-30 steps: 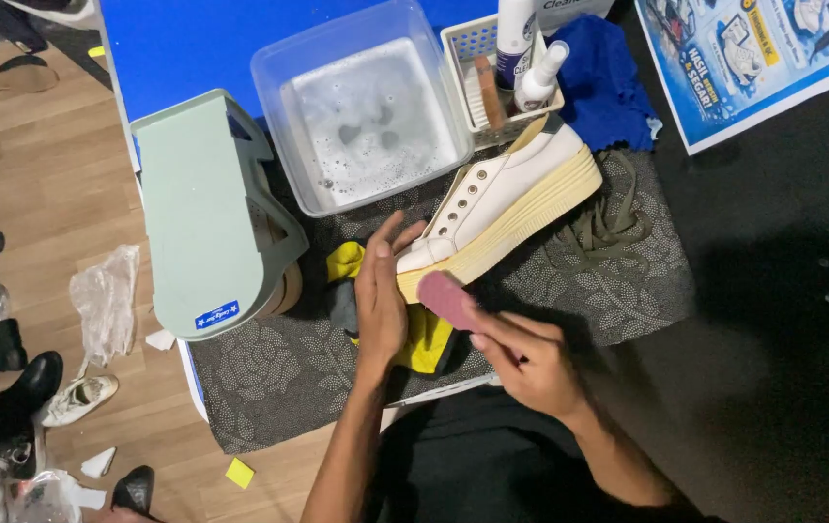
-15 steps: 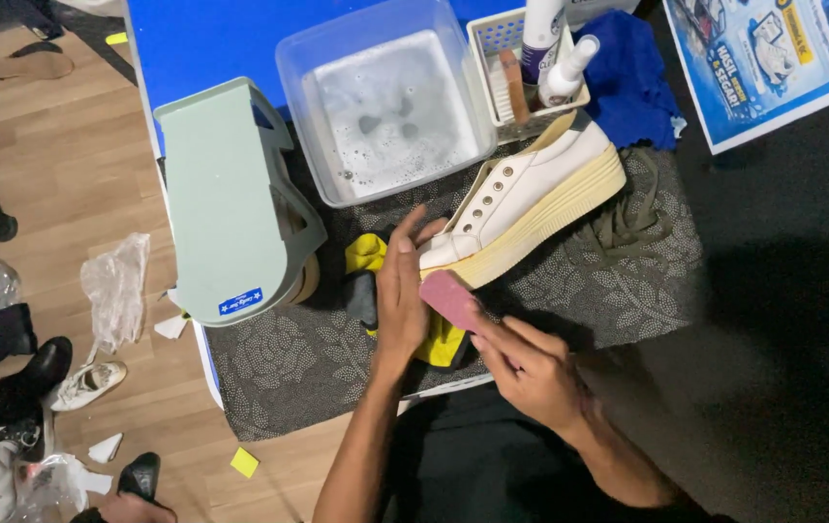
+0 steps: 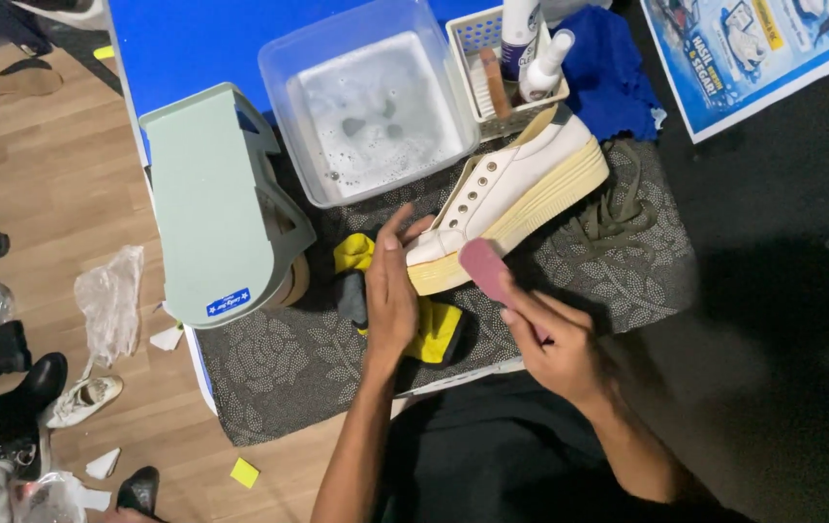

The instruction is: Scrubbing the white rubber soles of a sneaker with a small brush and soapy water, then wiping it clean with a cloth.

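While my left hand (image 3: 390, 291) only props the toe of the white platform sneaker (image 3: 511, 199) with flat, open fingers that grip nothing, the shoe rests tilted on the patterned mat (image 3: 279, 358), just in front of the tub of soapy water (image 3: 371, 107), and I judge it could slide or roll away under pressure. My right hand (image 3: 555, 339) has its fingers closed around the pink eraser block (image 3: 485, 271), which touches the cream sole near the toe; pushing too hard could skid it off the edge.
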